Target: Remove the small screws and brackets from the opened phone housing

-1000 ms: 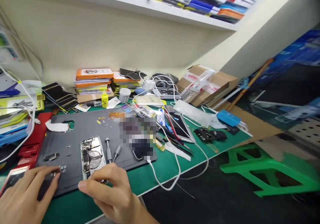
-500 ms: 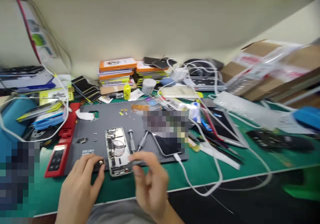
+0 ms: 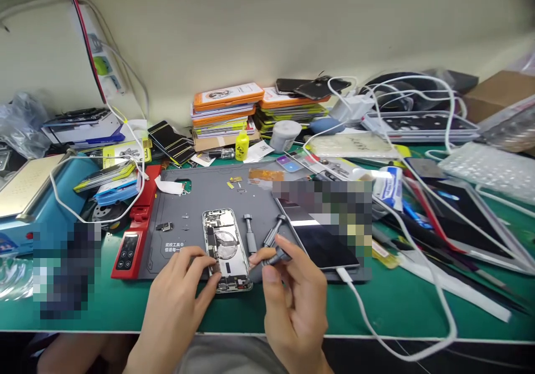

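An opened phone (image 3: 228, 251) lies on the grey work mat (image 3: 167, 207), its inner parts exposed. My left hand (image 3: 179, 296) is closed in a pinch at the phone's lower left edge; whatever lies between thumb and forefinger is mostly hidden. My right hand (image 3: 295, 301) grips a grey screwdriver (image 3: 278, 257), held slantwise with its front end over the phone's lower right side. Two more screwdrivers, one upright-lying (image 3: 249, 234) and one slanted (image 3: 273, 230), rest right of the phone. A small metal-and-black part (image 3: 165, 226) sits on the mat to the left.
A red device with buttons (image 3: 130, 251) borders the mat's left side. On the right lies a dark-screened phone (image 3: 317, 240) with a white cable (image 3: 361, 301) plugged in. Behind stand stacked boxes (image 3: 225, 103), a yellow bottle (image 3: 241, 145) and a white tub (image 3: 285, 135). Tweezers (image 3: 480, 273) lie at right.
The view has swung left, so things appear farther right. My left hand, earlier left of the phone pinching a small dark part, is now at the phone's edge. The right hand still holds the screwdriver.
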A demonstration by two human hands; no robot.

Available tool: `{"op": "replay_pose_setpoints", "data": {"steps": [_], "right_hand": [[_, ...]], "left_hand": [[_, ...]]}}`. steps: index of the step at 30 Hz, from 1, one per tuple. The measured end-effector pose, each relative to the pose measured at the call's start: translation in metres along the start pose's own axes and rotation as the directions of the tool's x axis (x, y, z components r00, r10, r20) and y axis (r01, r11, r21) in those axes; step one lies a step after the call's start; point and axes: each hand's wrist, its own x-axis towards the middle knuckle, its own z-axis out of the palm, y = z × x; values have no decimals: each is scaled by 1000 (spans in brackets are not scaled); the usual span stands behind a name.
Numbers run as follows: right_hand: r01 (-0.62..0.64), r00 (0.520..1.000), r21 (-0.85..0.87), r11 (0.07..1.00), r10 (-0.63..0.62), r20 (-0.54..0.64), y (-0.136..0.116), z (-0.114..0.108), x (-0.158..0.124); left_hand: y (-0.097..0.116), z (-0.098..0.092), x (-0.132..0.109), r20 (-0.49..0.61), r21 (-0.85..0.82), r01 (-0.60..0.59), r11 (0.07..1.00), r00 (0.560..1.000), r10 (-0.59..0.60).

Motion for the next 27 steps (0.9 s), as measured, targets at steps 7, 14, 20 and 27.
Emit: {"op": "replay_pose_setpoints", "data": {"steps": [7,14,20,27], "right_hand": [[19,1000,80,997,-17,-26,-2,-2,8],[125,989,-257,958,-98,113,1,-6,9],[384,871,-438,813,-162,464,0,-3,19],[439,829,-453,776,-155,538,4,-12,15]], "left_hand": [[2,-1,-4,-38,22,4,1000,999,-4],[-2,-7,-9,-2,146,-239,960,970,242],[-5,-6,-14,-24,93,-242,966,969,245],[-4,-2,-16,-44,53,-227,973,972,229]]}}
